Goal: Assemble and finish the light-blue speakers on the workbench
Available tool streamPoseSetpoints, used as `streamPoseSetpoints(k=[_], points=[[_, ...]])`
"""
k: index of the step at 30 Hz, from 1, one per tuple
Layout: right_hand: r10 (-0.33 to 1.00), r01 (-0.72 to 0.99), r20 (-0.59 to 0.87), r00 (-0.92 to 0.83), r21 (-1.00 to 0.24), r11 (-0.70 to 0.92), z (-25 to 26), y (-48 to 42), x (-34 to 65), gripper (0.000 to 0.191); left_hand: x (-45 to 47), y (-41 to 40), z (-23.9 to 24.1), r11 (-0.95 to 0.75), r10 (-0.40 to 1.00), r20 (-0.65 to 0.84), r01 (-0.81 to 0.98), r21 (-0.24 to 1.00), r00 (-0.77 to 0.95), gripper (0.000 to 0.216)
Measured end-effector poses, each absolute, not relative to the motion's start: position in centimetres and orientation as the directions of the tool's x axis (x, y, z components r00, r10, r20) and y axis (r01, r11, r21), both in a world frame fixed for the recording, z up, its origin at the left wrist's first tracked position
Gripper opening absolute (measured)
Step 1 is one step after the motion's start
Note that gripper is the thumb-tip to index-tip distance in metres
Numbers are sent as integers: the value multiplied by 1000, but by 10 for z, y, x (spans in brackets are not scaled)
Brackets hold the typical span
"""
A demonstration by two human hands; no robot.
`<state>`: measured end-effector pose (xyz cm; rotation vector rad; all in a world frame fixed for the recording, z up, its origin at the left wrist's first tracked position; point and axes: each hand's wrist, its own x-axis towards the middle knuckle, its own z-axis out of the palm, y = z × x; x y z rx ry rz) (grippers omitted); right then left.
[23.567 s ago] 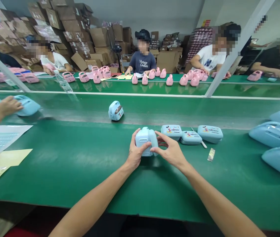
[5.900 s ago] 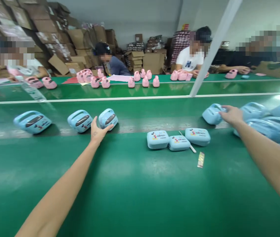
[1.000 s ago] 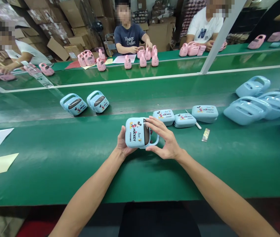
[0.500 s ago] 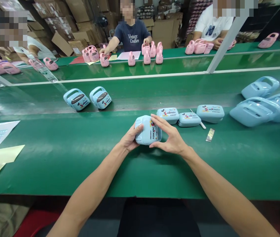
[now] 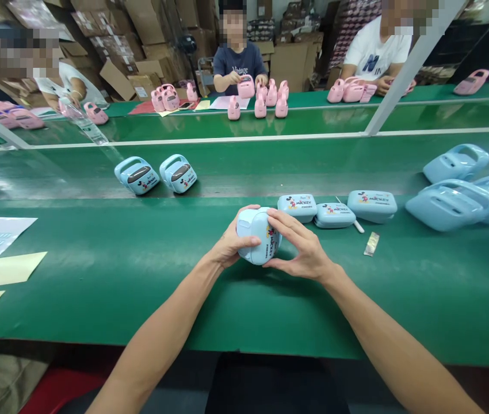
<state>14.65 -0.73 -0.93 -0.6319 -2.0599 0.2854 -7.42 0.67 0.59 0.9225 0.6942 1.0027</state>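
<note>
Between both hands, just above the green table (image 5: 141, 299), is a light blue rounded plastic case (image 5: 251, 225) with a Mickey print turned sideways. My left hand (image 5: 229, 244) grips its left end, thumb across the front. My right hand (image 5: 302, 247) holds the printed end with its fingertips on top and thumb below. Behind my right hand stand similar printed blue cases: one at the left (image 5: 297, 208), a smaller one in the middle (image 5: 334, 216) and one at the right (image 5: 372, 207). A thin white stick (image 5: 359, 226) pokes out beside the middle one.
Two blue handled cases with dark windows (image 5: 141, 177) stand at the back left. Several blue handled shells (image 5: 447, 204) lie at the right, near a small foil strip (image 5: 371, 244). Paper sheets (image 5: 15, 270) lie at left. Co-workers sit across the line with pink cases (image 5: 259, 106).
The blue case has tilted in my hands, its print turning further to the right. My left thumb lies lower on it. A co-worker opposite has lifted a pink case. The view has shifted slightly.
</note>
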Motion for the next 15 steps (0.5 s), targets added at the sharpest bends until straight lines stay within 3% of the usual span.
streamPoseSetpoints(k=[7,12,15], points=[[511,353,743,-432,-382,854,-15,-7,143,106,-74,5,8,225,920,-68,-379,897,385,84],[607,320,681,-410,-515,795,-11,-9,142,119,-67,6,0,409,872,-178,-478,777,457,72],[660,315,663,-354,-580,751,-7,-11,145,116,-66,5,2,516,809,-173,-537,667,562,77]])
